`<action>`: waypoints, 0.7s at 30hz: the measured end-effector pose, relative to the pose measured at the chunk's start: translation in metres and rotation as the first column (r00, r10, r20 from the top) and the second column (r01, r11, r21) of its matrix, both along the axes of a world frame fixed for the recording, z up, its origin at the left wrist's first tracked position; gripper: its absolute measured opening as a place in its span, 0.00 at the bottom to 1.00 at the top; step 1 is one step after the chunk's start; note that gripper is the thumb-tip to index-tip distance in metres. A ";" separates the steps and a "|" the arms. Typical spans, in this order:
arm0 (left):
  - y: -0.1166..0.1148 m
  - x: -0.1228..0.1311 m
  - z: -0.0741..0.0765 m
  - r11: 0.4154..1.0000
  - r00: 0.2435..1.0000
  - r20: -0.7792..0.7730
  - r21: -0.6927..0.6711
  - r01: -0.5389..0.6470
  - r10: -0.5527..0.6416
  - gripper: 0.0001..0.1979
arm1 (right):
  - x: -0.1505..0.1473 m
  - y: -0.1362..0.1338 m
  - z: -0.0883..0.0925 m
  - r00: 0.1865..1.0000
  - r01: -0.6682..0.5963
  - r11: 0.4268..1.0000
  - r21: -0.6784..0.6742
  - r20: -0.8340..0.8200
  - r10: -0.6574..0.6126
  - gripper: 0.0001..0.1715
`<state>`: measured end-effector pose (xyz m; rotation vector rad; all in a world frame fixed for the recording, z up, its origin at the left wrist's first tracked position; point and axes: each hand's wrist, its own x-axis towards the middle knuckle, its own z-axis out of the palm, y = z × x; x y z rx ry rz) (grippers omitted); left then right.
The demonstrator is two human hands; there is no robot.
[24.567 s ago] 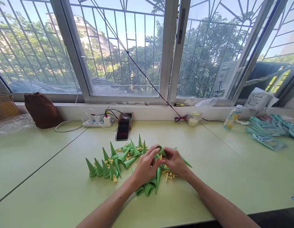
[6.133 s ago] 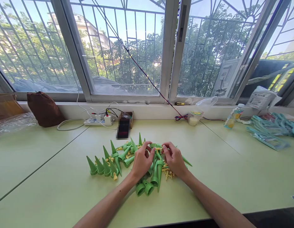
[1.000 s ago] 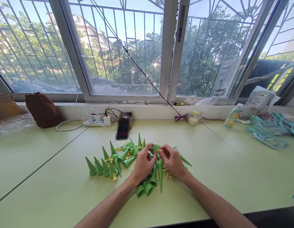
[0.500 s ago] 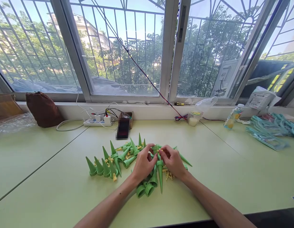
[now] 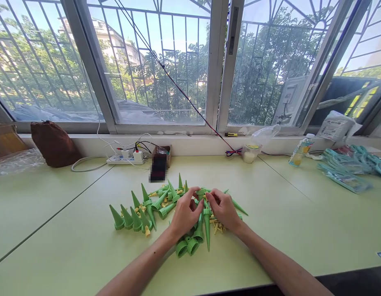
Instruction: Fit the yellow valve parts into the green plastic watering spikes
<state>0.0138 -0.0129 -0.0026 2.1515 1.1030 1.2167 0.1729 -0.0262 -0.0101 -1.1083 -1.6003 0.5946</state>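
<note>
A heap of green plastic cone spikes (image 5: 165, 201) and small yellow fittings (image 5: 218, 227) lies on the pale green table (image 5: 270, 230). My left hand (image 5: 184, 213) and my right hand (image 5: 225, 210) meet over the heap's middle, fingers pinched together around a green cone spike (image 5: 207, 226) that points down toward me. What the fingertips pinch at its top is too small to name. A row of upright cones (image 5: 128, 218) stands left of the heap.
A power strip with cables (image 5: 125, 158) and a small dark box (image 5: 159, 164) sit by the window sill. A brown pouch (image 5: 53, 144) lies far left. A small jar (image 5: 250, 154), a bottle (image 5: 299, 152) and teal packets (image 5: 347, 172) are at the right.
Both hands stay at the same spot over the heap. The fingertips have shifted slightly around the top of the held cone; the view has tilted a little.
</note>
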 end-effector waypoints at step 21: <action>-0.001 0.001 0.003 1.000 1.000 0.023 -0.006 0.016 -0.016 0.13 | 0.000 0.001 0.000 0.995 0.061 0.997 0.037 0.071 -0.064 0.28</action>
